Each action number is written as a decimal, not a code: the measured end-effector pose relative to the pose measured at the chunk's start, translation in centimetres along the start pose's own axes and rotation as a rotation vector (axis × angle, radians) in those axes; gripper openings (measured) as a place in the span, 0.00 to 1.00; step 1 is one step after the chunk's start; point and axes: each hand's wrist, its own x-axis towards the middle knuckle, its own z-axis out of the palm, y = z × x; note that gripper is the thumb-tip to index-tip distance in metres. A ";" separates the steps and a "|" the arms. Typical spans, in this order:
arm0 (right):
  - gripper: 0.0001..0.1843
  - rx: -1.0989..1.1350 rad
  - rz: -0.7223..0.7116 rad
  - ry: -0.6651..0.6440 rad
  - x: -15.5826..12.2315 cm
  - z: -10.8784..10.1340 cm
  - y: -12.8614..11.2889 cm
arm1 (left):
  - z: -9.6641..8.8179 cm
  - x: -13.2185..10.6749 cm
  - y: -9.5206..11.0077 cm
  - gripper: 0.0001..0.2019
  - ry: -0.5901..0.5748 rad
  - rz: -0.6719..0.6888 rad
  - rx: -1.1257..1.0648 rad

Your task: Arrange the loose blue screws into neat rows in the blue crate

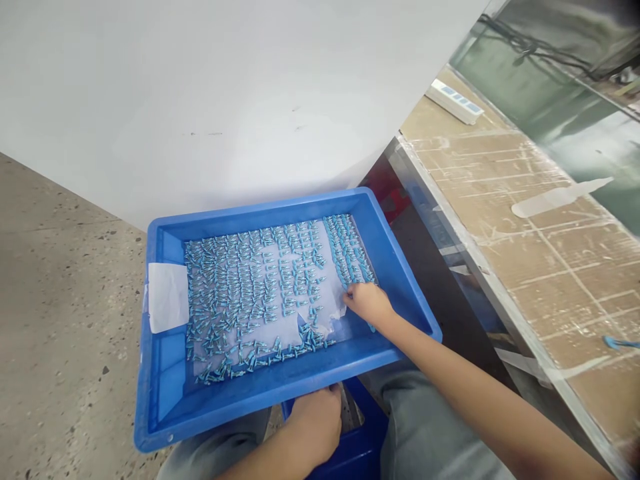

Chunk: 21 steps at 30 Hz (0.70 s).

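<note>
A blue plastic tray (pixel 165 373) rests on my lap. A white paper sheet (pixel 167 297) lines it, covered with several rows of small blue parts (pixel 240 287). My right hand (pixel 369 303) reaches into the tray's right side, fingers pinched on the torn edge of the sheet beside the blue parts. My left hand (pixel 313 423) sits under the tray's near edge, fingers curled down against a second blue tray below; what it grips is hidden.
A worn brown workbench (pixel 540 220) runs along the right, with a white power strip (pixel 455 100) at its far end and a blue tool (pixel 620 343) at its right edge. A white wall (pixel 200 87) stands ahead. Speckled concrete floor (pixel 60 300) lies left.
</note>
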 end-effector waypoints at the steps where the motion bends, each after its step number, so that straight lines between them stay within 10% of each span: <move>1: 0.18 -0.001 0.005 0.001 0.0 0.1 0.0 | 0.0 0.0 0.0 0.23 -0.008 -0.003 -0.003; 21: 0.17 0.030 0.020 0.053 0.0 -0.1 0.2 | -0.3 -0.2 0.1 0.22 0.014 -0.021 -0.010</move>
